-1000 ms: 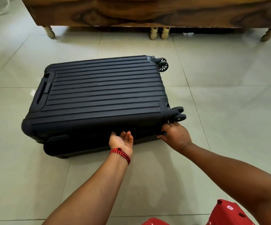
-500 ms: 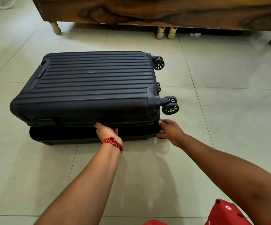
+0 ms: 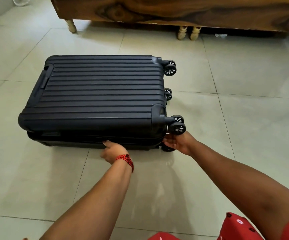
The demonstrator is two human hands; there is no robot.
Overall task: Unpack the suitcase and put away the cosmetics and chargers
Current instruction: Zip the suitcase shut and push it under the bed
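Left hand [image 3: 113, 150] rests at the seam on the near side of the navy hard-shell suitcase [image 3: 97, 94], fingers loosely together against the shell with nothing clamped. Right hand [image 3: 179, 142] sits at the near wheel-end corner, fingers curled toward the seam just under the caster wheel [image 3: 177, 126]; whether it pinches a zipper pull cannot be told. Beyond both hands the suitcase lies flat on the tiled floor [image 3: 244, 127], closed, ribbed lid up.

A rigid shell like this should not flex, and the ribs give some purchase, though the smooth corners look slippery — the seam edge is likely the best place to lift the lid. Weight is a guess; packed, probably heavy.

Past the case stands a wooden bed frame [image 3: 174, 11] on turned legs — enough bare tile between for the lid to swing over. Floor to the right of the right hand is open.
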